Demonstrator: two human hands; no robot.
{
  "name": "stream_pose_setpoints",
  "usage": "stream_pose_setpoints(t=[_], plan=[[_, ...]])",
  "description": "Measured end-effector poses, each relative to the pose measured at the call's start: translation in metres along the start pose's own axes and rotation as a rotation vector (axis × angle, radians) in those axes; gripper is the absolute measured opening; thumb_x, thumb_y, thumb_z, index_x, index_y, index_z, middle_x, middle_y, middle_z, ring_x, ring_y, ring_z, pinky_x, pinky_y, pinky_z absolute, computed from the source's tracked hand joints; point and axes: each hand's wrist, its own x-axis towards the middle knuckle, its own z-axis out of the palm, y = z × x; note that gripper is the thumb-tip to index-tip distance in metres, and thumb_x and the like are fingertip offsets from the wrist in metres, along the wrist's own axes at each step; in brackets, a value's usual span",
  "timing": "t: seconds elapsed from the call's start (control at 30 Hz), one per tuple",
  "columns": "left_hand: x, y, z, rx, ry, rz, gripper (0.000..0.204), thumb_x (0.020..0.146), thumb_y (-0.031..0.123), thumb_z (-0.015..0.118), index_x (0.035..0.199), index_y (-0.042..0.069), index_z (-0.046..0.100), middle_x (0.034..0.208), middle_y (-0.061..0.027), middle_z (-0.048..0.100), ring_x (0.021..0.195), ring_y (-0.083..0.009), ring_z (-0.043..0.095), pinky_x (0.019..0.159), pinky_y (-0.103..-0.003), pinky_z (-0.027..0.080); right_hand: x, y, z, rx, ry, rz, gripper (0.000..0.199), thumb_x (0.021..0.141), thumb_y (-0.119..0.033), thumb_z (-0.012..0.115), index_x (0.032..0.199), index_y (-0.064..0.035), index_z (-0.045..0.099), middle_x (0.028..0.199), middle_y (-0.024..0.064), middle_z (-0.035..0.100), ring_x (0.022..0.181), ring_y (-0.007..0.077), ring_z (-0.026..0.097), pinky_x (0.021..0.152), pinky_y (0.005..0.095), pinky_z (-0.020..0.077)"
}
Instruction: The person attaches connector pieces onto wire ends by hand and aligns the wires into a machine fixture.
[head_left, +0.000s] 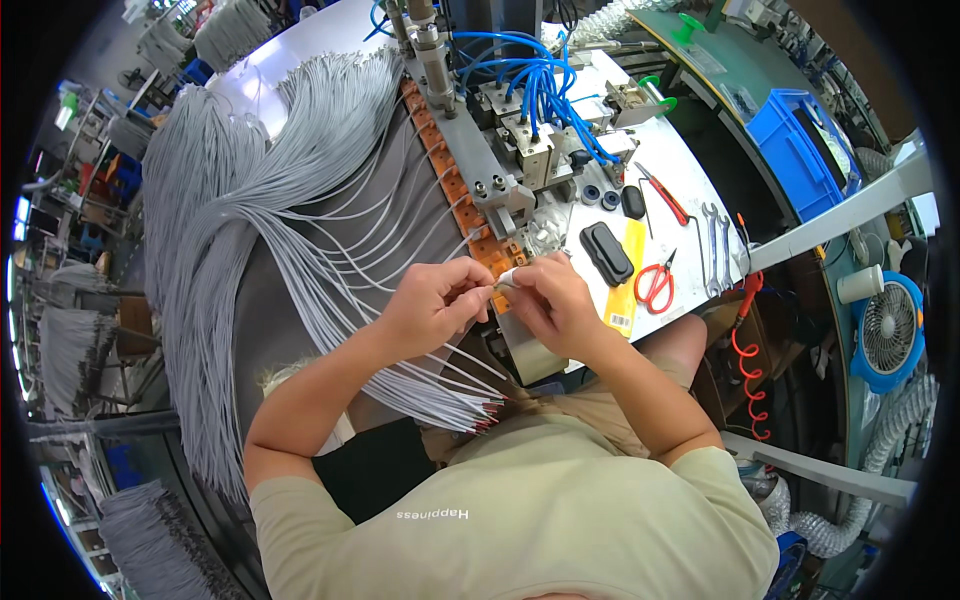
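Observation:
My left hand and my right hand meet at the near end of a row of orange blocks. The right thumb and fingers pinch a small white piece that looks like a connector. Close against it, my left fingertips are pinched together; what lies between them is too small to make out. Grey cables spread from a big bundle on the left, and several run to the orange blocks. Their loose ends, some reddish, hang below my left forearm.
A metal machine with blue air hoses stands beyond my hands. To the right on the white table lie a black case, red scissors, wrenches and a yellow packet. Farther right are a blue bin and a fan.

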Motion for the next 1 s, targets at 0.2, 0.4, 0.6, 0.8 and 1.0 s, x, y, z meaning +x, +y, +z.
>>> stream_pose_setpoints(t=[0.2,0.4,0.6,0.8,1.0], plan=[[0.003,-0.008,0.005,0.171,0.102,0.142,0.01,0.092,0.005,0.063,0.1,0.001,0.066,0.075,-0.0035,0.067,0.063,-0.0062,0.059,0.057,-0.023,0.047,0.013,-0.005,0.005,-0.116,0.075,-0.077,0.017,0.086,-0.008,0.073,0.09,-0.0022,0.058,0.072,0.0094,0.057,0.063,0.0271,0.05,0.059,0.0373,0.0405],[0.006,-0.015,0.0,0.662,0.084,0.634,0.015,0.08,0.01,0.075,0.093,0.006,0.07,0.08,-0.0047,0.068,0.066,-0.0187,0.062,0.059,-0.03,0.05,0.004,0.036,0.007,0.062,0.177,0.518,0.018,0.094,-0.017,0.067,0.088,-0.0041,0.056,0.067,0.0012,0.054,0.059,0.0117,0.047,0.055,0.0281,0.0367],[-0.005,-0.005,0.006,0.651,-0.432,0.575,0.015,0.075,0.013,0.079,0.086,0.007,0.071,0.08,-0.0057,0.068,0.07,-0.0256,0.062,0.061,-0.032,0.051,0.0,0.047,0.012,0.36,0.135,0.69,0.023,0.097,-0.024,0.065,0.09,-0.0046,0.056,0.069,-0.0041,0.052,0.06,0.0019,0.043,0.052,0.022,0.0333],[0.0,-0.007,0.004,0.399,-0.293,0.405,0.01,0.082,0.011,0.076,0.089,0.006,0.072,0.077,-0.006,0.068,0.069,-0.0209,0.064,0.061,-0.031,0.05,0.012,0.051,-0.002,0.676,0.016,0.961,0.023,0.097,-0.025,0.064,0.09,-0.0042,0.056,0.069,-0.0034,0.054,0.059,0.004,0.044,0.051,0.0237,0.0342],[0.004,-0.008,0.003,0.384,-0.128,0.236,0.012,0.085,0.009,0.073,0.096,0.003,0.071,0.076,-0.008,0.068,0.065,-0.0187,0.063,0.059,-0.03,0.049,0.01,0.036,0.004,0.198,0.04,0.717,0.021,0.097,-0.023,0.064,0.092,-0.0041,0.056,0.066,-0.0033,0.052,0.058,0.0043,0.042,0.051,0.0249,0.0332]])
